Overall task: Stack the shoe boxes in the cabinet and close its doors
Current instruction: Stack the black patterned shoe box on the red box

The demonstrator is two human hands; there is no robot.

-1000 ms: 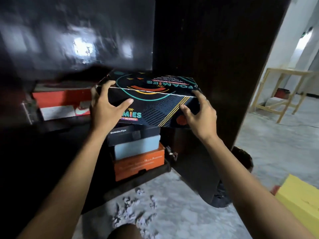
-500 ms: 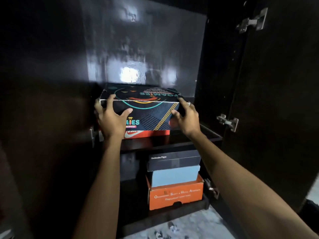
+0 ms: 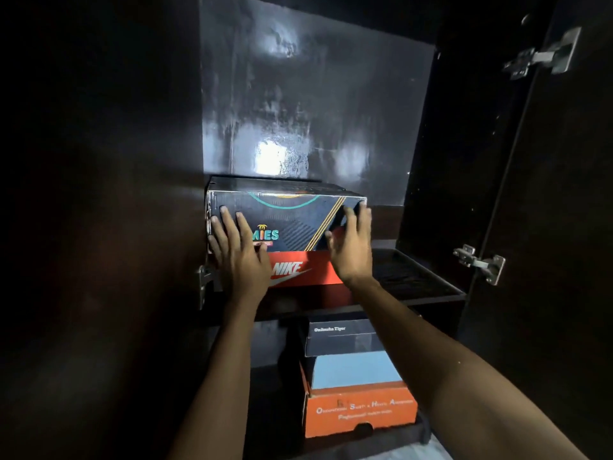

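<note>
A dark patterned shoe box [image 3: 292,220] lies on top of a red Nike box [image 3: 305,270] on the upper shelf [image 3: 414,280] of the dark cabinet. My left hand [image 3: 238,250] presses flat against the patterned box's front left, fingers spread. At the box's front right corner is my right hand [image 3: 351,247], its fingers curled round the corner. On the lower shelf a stack stands: a black box [image 3: 341,338] on a light blue box [image 3: 355,370] on an orange box [image 3: 361,413].
The right cabinet door [image 3: 557,227] stands open, with metal hinges [image 3: 481,260] on its inner edge. Another hinge [image 3: 205,280] shows at the left side. The cabinet's glossy back panel [image 3: 315,111] reflects light. A strip of pale floor [image 3: 424,451] shows at the bottom.
The patterned box has gone from mid-air in front of the cabinet onto the red Nike box and slid further back. My hands have shifted from gripping its sides to pressing on its front.
</note>
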